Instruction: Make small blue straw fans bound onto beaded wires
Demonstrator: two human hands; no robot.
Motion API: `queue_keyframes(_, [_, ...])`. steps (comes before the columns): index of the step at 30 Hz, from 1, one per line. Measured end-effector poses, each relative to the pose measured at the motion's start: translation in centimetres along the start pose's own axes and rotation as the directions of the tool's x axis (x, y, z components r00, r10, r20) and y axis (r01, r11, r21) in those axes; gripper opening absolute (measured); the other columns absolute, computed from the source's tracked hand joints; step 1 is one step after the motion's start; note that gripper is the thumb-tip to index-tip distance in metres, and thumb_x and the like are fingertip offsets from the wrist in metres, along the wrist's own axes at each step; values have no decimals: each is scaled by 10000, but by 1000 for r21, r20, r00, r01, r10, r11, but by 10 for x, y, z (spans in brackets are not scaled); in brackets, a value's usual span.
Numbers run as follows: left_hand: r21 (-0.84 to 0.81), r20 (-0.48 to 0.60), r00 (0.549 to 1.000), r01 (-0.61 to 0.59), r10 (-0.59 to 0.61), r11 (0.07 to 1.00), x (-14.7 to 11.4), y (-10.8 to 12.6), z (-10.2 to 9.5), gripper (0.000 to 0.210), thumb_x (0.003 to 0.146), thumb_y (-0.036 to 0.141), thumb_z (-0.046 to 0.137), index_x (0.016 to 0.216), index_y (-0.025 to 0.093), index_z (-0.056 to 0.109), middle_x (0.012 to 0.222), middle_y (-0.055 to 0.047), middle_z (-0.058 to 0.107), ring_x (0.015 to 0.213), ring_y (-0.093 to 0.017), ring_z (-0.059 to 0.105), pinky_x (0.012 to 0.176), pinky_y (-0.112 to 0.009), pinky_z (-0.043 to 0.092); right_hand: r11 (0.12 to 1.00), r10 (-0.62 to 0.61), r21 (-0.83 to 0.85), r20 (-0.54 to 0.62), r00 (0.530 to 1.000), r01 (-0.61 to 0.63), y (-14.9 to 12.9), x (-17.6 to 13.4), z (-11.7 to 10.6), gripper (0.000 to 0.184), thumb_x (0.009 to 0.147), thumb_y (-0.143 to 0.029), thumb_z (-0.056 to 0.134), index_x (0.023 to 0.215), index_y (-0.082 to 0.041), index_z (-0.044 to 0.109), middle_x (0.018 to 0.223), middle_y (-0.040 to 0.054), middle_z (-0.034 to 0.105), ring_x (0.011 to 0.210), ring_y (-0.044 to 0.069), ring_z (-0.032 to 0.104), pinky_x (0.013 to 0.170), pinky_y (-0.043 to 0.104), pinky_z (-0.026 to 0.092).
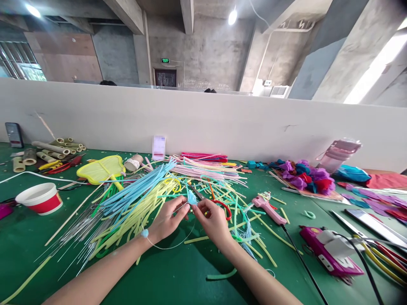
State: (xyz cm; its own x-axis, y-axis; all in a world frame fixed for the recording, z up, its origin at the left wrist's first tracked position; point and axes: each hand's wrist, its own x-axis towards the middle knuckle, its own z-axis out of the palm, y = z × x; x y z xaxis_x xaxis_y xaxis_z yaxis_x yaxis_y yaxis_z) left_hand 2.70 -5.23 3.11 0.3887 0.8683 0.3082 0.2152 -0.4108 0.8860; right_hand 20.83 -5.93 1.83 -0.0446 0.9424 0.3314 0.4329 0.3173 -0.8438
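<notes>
In the middle of the head view, a small light-blue crumpled piece (pixel 191 197) is held up between my two hands. My left hand (pixel 170 218) is closed in a pinch at its left side. My right hand (pixel 212 220) pinches its lower right edge. A thin pale string (pixel 173 247) curves below them from my left wrist, where a small light-blue ball (pixel 145 233) sits. Just behind my right hand lie orange-handled scissors (pixel 225 208), partly hidden by the fingers. Bundles of blue strips (pixel 140 190) and yellow-green strips (pixel 133 224) spread beside my left hand.
A paper cup (pixel 40 199), yellow butterfly shape (pixel 101 169) and bamboo pieces (pixel 60 148) are on the left. On the right are a pink glue gun (pixel 269 209) with its cable, a purple power strip (pixel 330 254), large scissors (pixel 365 241) and a pink bottle (pixel 339 156). A white partition (pixel 203 118) stands behind.
</notes>
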Motion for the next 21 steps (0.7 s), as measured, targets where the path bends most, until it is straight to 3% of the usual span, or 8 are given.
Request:
queue_keyframes(4, [133,21,991,-130,128,982,-2,-6,5,210,978,339,512,1085,200,627,964,-82,671,826,-205,641,751,-287,488,1000,-18,-18,-56,998,17,1,4,-7,302,904,-491,602,803,-208,626,746,40,669,599,153,562,528,268,398])
queue_keyframes(8, [0,66,988,-142,142,990,3,-18,5,298,986,276,464,1193,191,661,1083,-123,669,808,-194,667,680,-283,519,998,-59,-8,-80,995,59,6,9,-14,304,924,-488,575,870,-202,662,797,45,695,642,161,604,557,261,446])
queue_keyframes(12, [-310,141,986,134,-94,941,9,-21,-4,216,903,200,547,956,156,752,938,-111,729,829,-216,700,684,-283,539,991,-129,-59,-90,988,124,10,12,-16,247,950,-416,556,873,-207,663,840,42,703,724,173,635,626,263,473])
queue_keyframes(15, [-584,237,931,365,-278,725,12,-18,-16,202,896,286,590,977,166,730,978,-113,758,837,-239,728,695,-311,560,974,-210,-100,-52,976,204,12,10,-16,210,967,-360,541,879,-214,664,856,35,693,740,170,624,666,265,472])
queue_keyframes(18, [-649,379,859,513,-346,562,14,-15,-24,416,932,493,535,1063,136,703,1063,-175,757,896,-298,744,699,-355,579,963,-243,-126,-15,970,239,12,7,-13,185,972,-328,542,898,-217,670,862,31,690,737,166,622,679,263,466])
queue_keyframes(21, [-623,445,835,548,-324,558,16,-11,-27,535,942,557,501,1102,88,702,1117,-219,741,985,-327,733,748,-370,587,959,-238,-156,3,971,236,9,6,-11,177,975,-309,539,918,-217,679,876,36,699,759,171,641,689,264,465])
